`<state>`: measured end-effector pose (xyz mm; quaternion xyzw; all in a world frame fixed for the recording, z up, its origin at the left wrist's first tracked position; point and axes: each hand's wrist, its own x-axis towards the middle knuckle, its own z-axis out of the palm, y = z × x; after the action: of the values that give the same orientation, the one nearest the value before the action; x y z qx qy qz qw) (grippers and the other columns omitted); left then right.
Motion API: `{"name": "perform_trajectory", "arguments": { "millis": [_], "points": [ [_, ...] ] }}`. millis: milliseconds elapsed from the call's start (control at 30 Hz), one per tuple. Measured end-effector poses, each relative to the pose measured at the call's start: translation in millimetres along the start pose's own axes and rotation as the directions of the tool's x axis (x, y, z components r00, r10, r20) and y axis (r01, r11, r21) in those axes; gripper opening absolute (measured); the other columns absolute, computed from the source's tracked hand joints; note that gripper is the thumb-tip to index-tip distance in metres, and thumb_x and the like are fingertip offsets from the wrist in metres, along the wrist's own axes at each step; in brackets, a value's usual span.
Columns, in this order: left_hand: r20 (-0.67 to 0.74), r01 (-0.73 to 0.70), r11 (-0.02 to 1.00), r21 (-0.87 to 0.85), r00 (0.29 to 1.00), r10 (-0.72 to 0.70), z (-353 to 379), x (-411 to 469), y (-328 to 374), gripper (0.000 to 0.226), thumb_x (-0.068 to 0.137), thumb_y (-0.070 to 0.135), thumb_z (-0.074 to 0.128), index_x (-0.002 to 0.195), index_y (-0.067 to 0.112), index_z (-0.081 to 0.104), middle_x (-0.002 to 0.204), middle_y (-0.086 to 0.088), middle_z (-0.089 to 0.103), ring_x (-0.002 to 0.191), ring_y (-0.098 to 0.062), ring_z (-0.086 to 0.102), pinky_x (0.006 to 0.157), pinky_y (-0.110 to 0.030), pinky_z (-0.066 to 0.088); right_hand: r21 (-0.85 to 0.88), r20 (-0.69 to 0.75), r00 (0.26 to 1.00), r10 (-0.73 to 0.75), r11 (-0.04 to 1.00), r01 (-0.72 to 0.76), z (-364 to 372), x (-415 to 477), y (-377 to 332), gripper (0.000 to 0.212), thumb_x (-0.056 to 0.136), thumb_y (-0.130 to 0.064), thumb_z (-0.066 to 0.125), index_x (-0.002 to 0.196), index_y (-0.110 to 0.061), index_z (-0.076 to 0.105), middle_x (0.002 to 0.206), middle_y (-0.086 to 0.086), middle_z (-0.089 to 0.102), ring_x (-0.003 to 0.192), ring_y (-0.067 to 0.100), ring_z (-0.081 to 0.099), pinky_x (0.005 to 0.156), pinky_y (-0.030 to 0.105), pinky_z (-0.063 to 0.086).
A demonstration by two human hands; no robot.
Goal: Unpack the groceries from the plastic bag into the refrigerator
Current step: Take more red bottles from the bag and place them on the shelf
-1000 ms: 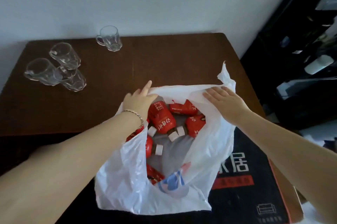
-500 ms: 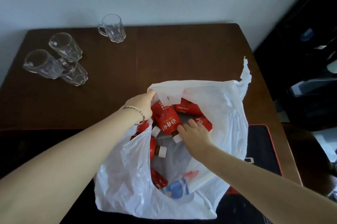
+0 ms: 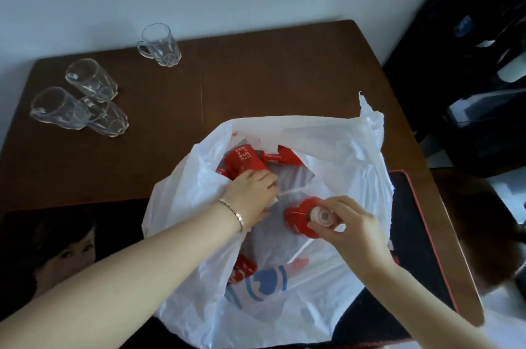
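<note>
A white plastic bag (image 3: 341, 155) lies open on the brown table (image 3: 256, 70), with several red-labelled bottles inside. My right hand (image 3: 350, 229) grips one red bottle (image 3: 299, 219) by its white cap and holds it upright above the bag's opening. My left hand (image 3: 253, 192) reaches into the bag and its fingers curl round the lower end of another red bottle (image 3: 242, 162) that lies on its side. More red bottles (image 3: 280, 156) show behind it, and one (image 3: 242, 270) lies lower in the bag near a blue and red print.
Three clear glass mugs lie or stand at the table's left (image 3: 91, 82), (image 3: 59, 108), (image 3: 111, 121), and one (image 3: 159, 45) stands at the back. A dark mat with a red border (image 3: 421, 235) lies under the bag. Dark furniture (image 3: 469, 64) stands at the right.
My right hand has lifted one red bottle by its cap up out of the pile. My left hand let go of the bag's rim and went inside onto another bottle.
</note>
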<state>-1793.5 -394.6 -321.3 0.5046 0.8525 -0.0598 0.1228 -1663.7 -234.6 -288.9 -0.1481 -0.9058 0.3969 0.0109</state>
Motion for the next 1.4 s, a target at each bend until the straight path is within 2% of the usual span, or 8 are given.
{"name": "perform_trajectory", "arguments": {
  "millis": [100,300,400,500,700,933,1133,1400],
  "points": [
    [0.262,0.107,0.986,0.128,0.955,-0.138,-1.4,15.1,-7.8,0.043,0.095,0.027,0.044,0.137,0.028,0.038,0.154,0.0,0.02,0.144,-0.023,0.012,0.113,-0.049,0.014,-0.1,-0.025,1.0,-0.001,0.995,-0.001,9.5,2.1,-6.6,0.031,0.073,-0.015,0.077,0.103,-0.011,0.07,0.098,-0.004,0.062,0.099,0.019,0.053,0.075,0.025,0.044],
    [0.092,0.105,0.986,0.127,0.989,-0.117,8.2,17.2,-18.7,0.042,0.089,0.025,0.054,0.13,0.022,0.047,0.138,-0.003,0.046,0.131,-0.026,0.037,0.105,-0.056,0.03,-0.226,0.111,0.991,0.078,0.973,-0.051,17.1,13.7,-19.3,0.03,0.085,-0.026,0.06,0.113,-0.017,0.061,0.118,-0.002,0.051,0.099,0.021,0.056,0.075,0.029,0.046],
    [-0.141,0.167,0.963,-0.212,0.97,-0.199,8.9,9.8,-17.3,0.05,0.072,0.03,0.072,0.119,0.019,0.061,0.121,-0.005,0.063,0.115,-0.028,0.057,0.096,-0.049,0.046,-0.173,0.115,0.977,0.18,0.972,-0.159,12.4,9.9,-13.8,0.027,0.083,-0.025,0.062,0.105,-0.01,0.063,0.111,0.002,0.051,0.088,0.026,0.059,0.074,0.036,0.05],
    [-0.094,0.261,0.684,-0.681,0.895,-0.435,-4.2,0.8,9.3,0.064,0.064,0.034,0.079,0.123,0.022,0.056,0.117,0.009,0.061,0.111,-0.01,0.056,0.097,-0.023,0.041,-0.135,0.167,0.961,0.222,0.97,-0.2,3.0,2.7,-7.7,0.026,0.083,-0.023,0.062,0.106,-0.012,0.065,0.11,0.004,0.051,0.087,0.027,0.06,0.077,0.039,0.051],
    [0.189,0.413,0.454,-0.789,0.867,-0.46,0.9,-11.4,54.3,0.072,0.061,0.028,0.083,0.124,0.026,0.047,0.119,0.011,0.058,0.109,-0.005,0.054,0.088,-0.011,0.033,-0.284,0.145,0.988,0.052,0.959,-0.009,12.0,-1.7,-6.1,0.056,0.09,-0.029,0.048,0.142,-0.02,0.028,0.129,0.004,0.047,0.118,0.02,0.047,0.094,0.029,0.042],
    [0.383,0.453,0.274,-0.848,0.882,-0.273,-6.7,-17.6,42.7,0.074,0.08,0.002,0.065,0.143,0.016,0.029,0.132,0.003,0.048,0.13,-0.014,0.043,0.097,-0.01,0.031,-0.486,-0.005,0.948,-0.319,0.829,0.276,45.0,-2.1,-1.1,0.051,0.076,-0.056,0.048,0.116,-0.025,0.052,0.073,0.002,0.065,0.06,0.023,0.064,0.045,0.031,0.047],
    [0.215,0.431,0.837,-0.337,0.901,-0.377,-1.3,-51.7,20.0,0.054,0.088,0.021,0.056,0.139,0.023,0.038,0.143,0.002,0.041,0.128,-0.021,0.041,0.101,-0.032,0.036,-0.533,-0.012,0.942,-0.336,0.799,0.278,41.8,10.1,-6.6,0.043,0.076,-0.054,0.043,0.094,-0.025,0.07,0.058,-0.003,0.064,0.047,0.02,0.061,0.039,0.021,0.041],
    [0.281,0.376,0.92,0.11,0.876,-0.391,8.7,-60.4,6.9,0.053,0.089,0.037,0.054,0.137,0.023,0.038,0.141,-0.008,0.027,0.127,-0.032,0.027,0.106,-0.041,0.029,-0.505,-0.139,0.935,-0.325,0.836,0.215,43.1,7.0,-3.4,0.036,0.076,-0.043,0.046,0.082,-0.018,0.071,0.055,-0.003,0.063,0.041,0.021,0.056,0.039,0.017,0.036]
  ]
}}
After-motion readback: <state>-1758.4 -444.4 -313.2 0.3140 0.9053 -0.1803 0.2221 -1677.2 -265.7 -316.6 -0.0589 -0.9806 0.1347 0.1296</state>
